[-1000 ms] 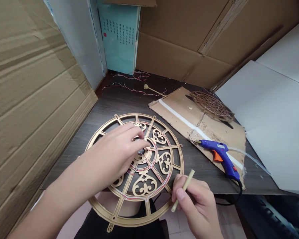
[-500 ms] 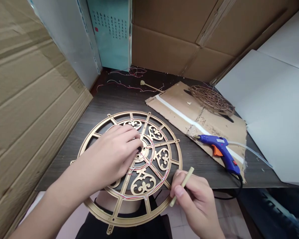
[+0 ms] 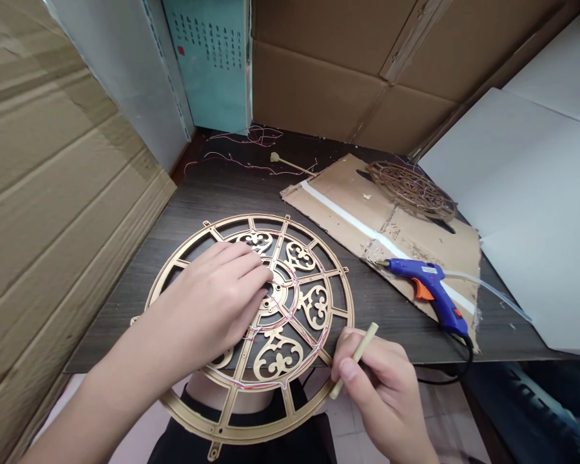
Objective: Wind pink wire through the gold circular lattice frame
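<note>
A round gold openwork frame [image 3: 314, 407] with scroll ornaments lies partly over the table's front edge and partly above my lap. Thin red and white wires [image 3: 265, 386] run along its rings and spokes. My left hand [image 3: 222, 290] reaches across to the hub, its fingers pinched where a thin wire comes out at the fingertips; the fingertips are partly hidden. At the frame's right rim, my right hand [image 3: 381, 380] grips a short pale wooden stick [image 3: 366, 341] between thumb and fingers, while its other fingers touch the rim.
A blue hot glue gun [image 3: 423, 274] with an orange trigger lies on a cardboard sheet [image 3: 338, 187] at right. Behind it is a brown openwork disc [image 3: 410, 190]. Loose wires [image 3: 241, 164] and a thin stick [image 3: 294, 165] lie at the back. Cardboard walls [image 3: 319, 84] enclose the table.
My left fingertips have shifted slightly up and left at the hub, showing more of the wire there. My right hand keeps its hold on the stick. The view has tilted a little.
</note>
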Demonstrator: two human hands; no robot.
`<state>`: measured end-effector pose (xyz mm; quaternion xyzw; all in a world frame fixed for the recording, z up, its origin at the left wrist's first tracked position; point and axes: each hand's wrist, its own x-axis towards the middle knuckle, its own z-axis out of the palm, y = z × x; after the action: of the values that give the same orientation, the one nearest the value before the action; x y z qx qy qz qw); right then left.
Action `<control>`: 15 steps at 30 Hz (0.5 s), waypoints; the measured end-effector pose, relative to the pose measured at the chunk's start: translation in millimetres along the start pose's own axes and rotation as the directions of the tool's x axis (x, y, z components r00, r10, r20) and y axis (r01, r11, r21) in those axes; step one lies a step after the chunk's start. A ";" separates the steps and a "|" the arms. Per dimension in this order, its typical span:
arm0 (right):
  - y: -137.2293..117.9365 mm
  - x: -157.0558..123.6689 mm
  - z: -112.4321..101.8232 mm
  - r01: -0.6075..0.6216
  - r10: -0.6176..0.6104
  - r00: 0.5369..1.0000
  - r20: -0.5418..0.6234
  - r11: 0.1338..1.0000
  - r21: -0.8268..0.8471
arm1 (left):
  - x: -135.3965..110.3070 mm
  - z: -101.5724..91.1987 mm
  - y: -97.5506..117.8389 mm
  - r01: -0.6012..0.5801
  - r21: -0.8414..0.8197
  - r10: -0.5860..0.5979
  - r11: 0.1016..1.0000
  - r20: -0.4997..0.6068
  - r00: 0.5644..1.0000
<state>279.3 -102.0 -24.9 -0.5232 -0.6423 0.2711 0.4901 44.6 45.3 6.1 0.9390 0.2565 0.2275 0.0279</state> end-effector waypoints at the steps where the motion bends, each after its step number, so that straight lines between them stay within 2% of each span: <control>1: 0.3 -0.4 -0.2 -0.004 0.004 1.000 0.001 1.000 0.002 | -0.4 -0.5 0.3 0.012 0.004 -0.012 1.000 -0.002 1.000; 8: 2.4 -2.6 -1.3 -0.002 0.002 1.000 0.004 1.000 0.000 | -4.6 -7.9 0.1 0.072 0.054 -0.073 0.996 0.010 0.997; 15: 1.1 -0.2 -1.6 0.002 -0.002 1.000 0.000 1.000 -0.009 | -6.3 -1.8 -4.9 0.126 0.048 -0.124 0.991 -0.030 0.992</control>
<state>281.2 -102.1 -25.3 -0.5249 -0.6440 0.2676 0.4880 36.7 46.4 4.4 0.9183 0.3208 0.2315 0.0152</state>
